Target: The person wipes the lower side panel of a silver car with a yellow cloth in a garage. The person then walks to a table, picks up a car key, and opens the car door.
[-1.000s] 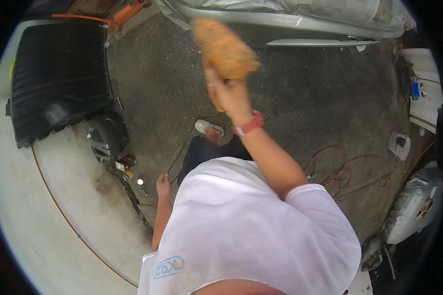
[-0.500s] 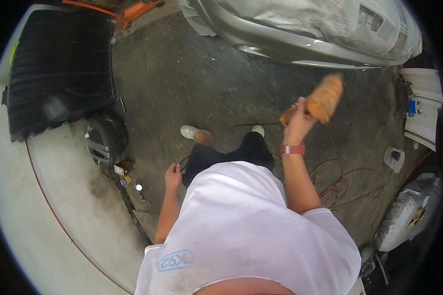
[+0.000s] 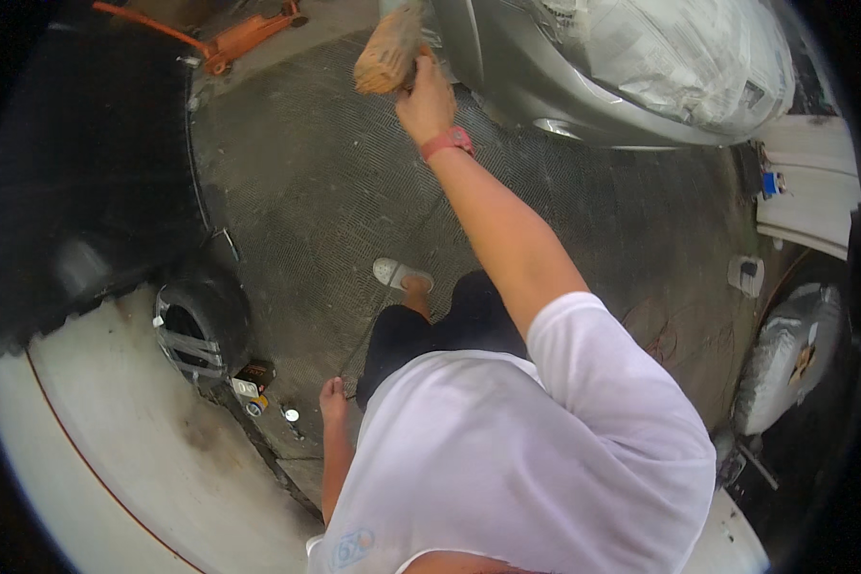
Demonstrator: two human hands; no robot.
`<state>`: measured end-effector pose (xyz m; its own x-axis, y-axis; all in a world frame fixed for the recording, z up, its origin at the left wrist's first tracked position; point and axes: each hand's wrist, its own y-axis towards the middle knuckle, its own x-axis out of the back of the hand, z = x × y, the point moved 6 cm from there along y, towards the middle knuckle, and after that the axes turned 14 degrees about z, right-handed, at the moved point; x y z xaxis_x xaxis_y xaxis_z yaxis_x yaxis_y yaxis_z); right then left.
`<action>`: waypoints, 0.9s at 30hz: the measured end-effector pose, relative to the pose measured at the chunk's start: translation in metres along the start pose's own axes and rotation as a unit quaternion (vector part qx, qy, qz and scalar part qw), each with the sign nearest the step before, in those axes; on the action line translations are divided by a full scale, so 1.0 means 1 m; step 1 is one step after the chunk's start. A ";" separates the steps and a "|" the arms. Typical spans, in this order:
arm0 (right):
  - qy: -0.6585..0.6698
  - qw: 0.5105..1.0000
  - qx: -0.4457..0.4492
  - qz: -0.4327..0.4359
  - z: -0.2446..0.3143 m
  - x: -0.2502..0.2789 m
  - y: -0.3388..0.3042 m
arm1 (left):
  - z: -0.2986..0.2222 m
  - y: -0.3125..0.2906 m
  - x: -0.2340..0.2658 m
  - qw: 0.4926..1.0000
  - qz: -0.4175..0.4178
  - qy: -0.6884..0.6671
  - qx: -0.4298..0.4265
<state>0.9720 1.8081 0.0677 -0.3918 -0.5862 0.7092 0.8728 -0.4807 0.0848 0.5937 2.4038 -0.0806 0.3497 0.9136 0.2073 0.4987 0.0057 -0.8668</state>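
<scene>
A bulky orange-brown tool (image 3: 392,53) with a wrinkled, wrapped-looking surface is held out ahead of me; its exact kind I cannot make out. My right hand (image 3: 428,105), with a red band at the wrist, is closed round its handle. The tool is beside the silver car's front bumper (image 3: 507,86); from here I cannot tell whether they touch. Down by my left thigh hangs my left hand (image 3: 334,397), its fingers curled in, with nothing visible in them.
The car's upper part is masked with paper and plastic (image 3: 679,57). An orange floor jack (image 3: 244,38) lies far left. Along the left stand a dark panel (image 3: 86,191), a tyre (image 3: 201,330) and small containers (image 3: 253,383). A plastic-covered piece (image 3: 789,359) stands right.
My right arm has swung forward and left, carrying the tool from the right side to the bumper's left end. My view has turned rightward slightly. The left hand still hangs low.
</scene>
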 end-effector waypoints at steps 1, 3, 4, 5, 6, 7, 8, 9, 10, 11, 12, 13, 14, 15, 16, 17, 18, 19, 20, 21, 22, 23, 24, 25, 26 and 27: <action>-0.072 0.997 -0.006 0.015 -0.012 -0.022 0.004 | -0.019 0.002 0.014 0.999 0.000 0.046 -0.020; -0.071 0.993 -0.054 0.070 -0.031 -0.060 -0.012 | -0.050 0.008 0.036 0.989 -0.006 0.132 -0.060; -0.051 0.991 -0.077 0.092 -0.037 -0.073 -0.032 | -0.057 0.013 0.046 0.989 -0.014 0.131 -0.061; -0.037 0.981 -0.123 0.147 -0.060 -0.091 -0.053 | -0.060 0.024 0.060 0.989 -0.020 0.133 -0.065; -0.022 0.965 -0.165 0.203 -0.079 -0.106 -0.075 | -0.061 0.034 0.074 0.989 -0.029 0.131 -0.068; -0.024 0.957 -0.170 0.232 -0.079 -0.109 -0.098 | -0.058 0.043 0.085 0.988 -0.028 0.144 -0.049; -0.027 0.949 -0.176 0.259 -0.079 -0.106 -0.116 | -0.057 0.052 0.094 0.987 -0.024 0.158 -0.032; -0.043 0.934 -0.210 0.285 -0.087 -0.100 -0.124 | -0.059 0.059 0.101 0.984 -0.018 0.174 -0.016; -0.057 0.917 -0.243 0.310 -0.095 -0.093 -0.131 | -0.064 0.066 0.105 0.982 -0.003 0.188 -0.024; -0.072 0.897 -0.275 0.337 -0.101 -0.086 -0.139 | -0.069 0.071 0.106 0.979 0.013 0.200 -0.031; -0.075 0.920 -0.261 0.282 -0.100 -0.070 -0.139 | -0.075 0.077 0.105 0.976 0.028 0.211 -0.038; -0.079 0.940 -0.245 0.225 -0.098 -0.054 -0.139 | -0.079 0.082 0.104 0.972 0.039 0.229 -0.035; -0.083 0.955 -0.228 0.168 -0.092 -0.034 -0.140 | -0.083 0.087 0.102 0.967 0.050 0.246 -0.031; -0.063 0.976 -0.187 0.096 -0.070 -0.009 -0.138 | -0.085 0.090 0.099 0.963 0.057 0.261 -0.026; -0.041 0.989 -0.144 0.021 -0.042 0.021 -0.137 | -0.087 0.094 0.095 0.965 0.059 0.253 -0.026; -0.016 0.989 -0.144 -0.004 -0.023 0.044 -0.137 | -0.090 0.097 0.088 0.966 0.062 0.248 -0.026; 0.010 0.989 -0.143 -0.028 -0.005 0.065 -0.138 | -0.092 0.099 0.081 0.968 0.063 0.242 -0.026; 0.035 0.988 -0.142 -0.056 0.002 0.079 -0.142 | -0.105 0.099 0.071 0.963 0.077 0.255 -0.039; 0.020 0.987 -0.141 -0.076 0.003 0.083 -0.149 | -0.125 0.094 0.059 0.958 0.090 0.267 -0.054; 0.005 0.986 -0.139 -0.092 0.005 0.086 -0.153 | -0.140 0.092 0.051 0.953 0.103 0.277 -0.066; -0.010 0.985 -0.137 -0.107 0.004 0.088 -0.155 | -0.148 0.094 0.045 0.954 0.109 0.270 -0.068; -0.047 0.984 -0.144 -0.095 -0.005 0.083 -0.158 | -0.154 0.095 0.041 0.956 0.112 0.263 -0.070; -0.085 0.981 -0.152 -0.083 -0.023 0.071 -0.167 | -0.160 0.097 0.038 0.957 0.116 0.257 -0.073; -0.122 0.977 -0.159 -0.070 -0.043 0.057 -0.176 | -0.168 0.096 0.035 0.959 0.115 0.248 -0.071; -0.117 0.975 -0.185 -0.027 -0.069 0.037 -0.190 | -0.176 0.093 0.031 0.962 0.114 0.238 -0.068; -0.113 0.971 -0.212 0.015 -0.096 0.016 -0.207 | -0.181 0.092 0.030 0.964 0.114 0.230 -0.065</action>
<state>0.7568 1.8358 -0.0060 -0.2524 -0.4694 0.8462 0.6664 -0.7183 -0.1997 0.7933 2.3582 -0.0721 0.7614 0.6086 0.2234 0.4527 -0.2524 -0.8552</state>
